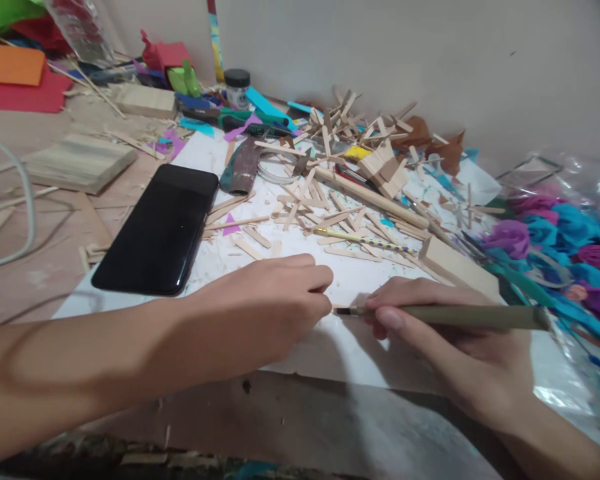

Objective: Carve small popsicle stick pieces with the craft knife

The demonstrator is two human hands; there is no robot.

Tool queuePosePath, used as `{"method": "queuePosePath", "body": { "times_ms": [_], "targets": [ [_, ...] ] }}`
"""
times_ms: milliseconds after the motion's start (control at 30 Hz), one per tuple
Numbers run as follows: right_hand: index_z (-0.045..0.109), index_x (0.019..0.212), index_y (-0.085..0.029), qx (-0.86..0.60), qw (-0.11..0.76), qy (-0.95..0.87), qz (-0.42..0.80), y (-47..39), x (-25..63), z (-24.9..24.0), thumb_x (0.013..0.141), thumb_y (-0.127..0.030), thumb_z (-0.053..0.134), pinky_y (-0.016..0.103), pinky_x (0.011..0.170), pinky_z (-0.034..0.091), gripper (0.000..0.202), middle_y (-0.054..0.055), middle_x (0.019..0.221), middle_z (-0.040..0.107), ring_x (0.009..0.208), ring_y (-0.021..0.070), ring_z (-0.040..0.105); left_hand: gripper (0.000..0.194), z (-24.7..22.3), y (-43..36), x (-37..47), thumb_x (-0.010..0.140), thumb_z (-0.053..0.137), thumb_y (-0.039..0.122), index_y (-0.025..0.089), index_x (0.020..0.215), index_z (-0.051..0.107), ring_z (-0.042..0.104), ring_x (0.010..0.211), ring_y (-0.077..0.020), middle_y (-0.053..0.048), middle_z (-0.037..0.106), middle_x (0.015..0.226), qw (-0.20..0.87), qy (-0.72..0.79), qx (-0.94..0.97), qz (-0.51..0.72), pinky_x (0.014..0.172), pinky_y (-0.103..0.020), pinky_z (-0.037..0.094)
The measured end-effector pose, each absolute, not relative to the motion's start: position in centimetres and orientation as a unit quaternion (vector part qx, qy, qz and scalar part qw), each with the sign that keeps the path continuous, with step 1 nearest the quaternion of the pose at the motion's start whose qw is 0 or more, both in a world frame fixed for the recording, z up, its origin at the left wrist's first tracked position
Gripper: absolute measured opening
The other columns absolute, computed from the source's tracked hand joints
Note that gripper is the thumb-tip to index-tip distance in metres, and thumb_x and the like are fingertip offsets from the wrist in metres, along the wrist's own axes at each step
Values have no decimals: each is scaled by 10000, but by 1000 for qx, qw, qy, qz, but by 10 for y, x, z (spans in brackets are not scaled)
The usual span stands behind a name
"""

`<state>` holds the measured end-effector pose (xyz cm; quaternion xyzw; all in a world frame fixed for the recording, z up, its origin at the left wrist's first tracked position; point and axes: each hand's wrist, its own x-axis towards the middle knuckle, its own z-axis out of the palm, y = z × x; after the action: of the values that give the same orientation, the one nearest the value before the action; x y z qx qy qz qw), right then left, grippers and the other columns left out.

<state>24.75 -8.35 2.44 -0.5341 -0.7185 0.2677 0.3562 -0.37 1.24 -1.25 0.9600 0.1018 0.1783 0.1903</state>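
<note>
At the far left I have a white cable (29, 200) curving over the table (65, 230), with a square wooden board (83, 163) behind it. Next I see a black smartphone (157, 230) lying with its screen up, partly on a white sheet of paper (357, 275). Beyond its right edge lie a dark hammer head (243, 167) and, further back, a small jar with a black lid (237, 87).

The left hand (285, 310) comes in low in front of the phone, its fingers curled inward; I cannot tell what, if anything, they pinch, since the fingertips are hidden from me. Behind it, popsicle sticks (325, 200) are scattered over the paper, with a patterned pencil (365, 241) and a wooden rod (375, 198) among them.

Just right of the left hand I find the dark tip of a slim olive-handled tool (475, 317), lying nearly level above the paper. The right hand (445, 333) pinches it near that tip between thumb and fingers. A pale wooden block (457, 267) sits behind this hand, and crepe-paper flowers (555, 230) crowd my right edge.
</note>
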Motion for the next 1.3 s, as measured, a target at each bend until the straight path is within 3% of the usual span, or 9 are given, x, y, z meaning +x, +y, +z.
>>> {"method": "queuePosePath", "body": {
  "times_ms": [133,433,600,867,1167,1300],
  "targets": [
    [865,978,-346,-540,371,-699,287,-82,249,25,1041,-305,806,194,617,577,95,-48,798,823,667,117,729,157,-11,14,-2,972,689,24,165,970,757,546,877,-204,-30,634,974,215,118,958,147,714,-354,398],
    [867,1056,-336,-522,355,-740,233,-82,249,26,1031,-230,787,277,492,529,135,6,815,824,625,176,722,182,-2,13,0,999,633,48,183,888,684,540,861,-201,-25,632,945,250,153,951,99,700,-354,368],
    [827,1069,-354,-528,313,-757,224,-83,246,33,1051,-206,746,279,601,593,170,-19,883,833,724,168,760,192,0,13,0,1002,618,60,191,865,641,533,840,-195,-23,627,940,255,161,949,91,676,-350,355],
    [724,1115,-290,-486,225,-838,103,-89,237,35,1062,-168,660,331,645,621,147,27,933,866,743,210,819,187,-1,17,-2,793,636,33,194,887,610,573,924,-218,-56,659,1033,192,110,971,92,740,-348,441],
    [724,1119,-275,-468,237,-843,120,-89,235,39,1029,-114,650,304,562,573,198,27,877,840,666,189,787,184,0,16,-3,809,619,26,175,910,660,568,919,-228,-71,663,1046,173,95,975,102,736,-368,431],
    [726,1113,-270,-463,238,-846,114,-90,235,36,1035,-113,628,306,542,550,201,21,842,821,641,191,774,164,1,15,-4,921,616,18,166,922,686,579,935,-224,-68,666,1052,165,103,976,96,778,-366,447]
  ]
}}
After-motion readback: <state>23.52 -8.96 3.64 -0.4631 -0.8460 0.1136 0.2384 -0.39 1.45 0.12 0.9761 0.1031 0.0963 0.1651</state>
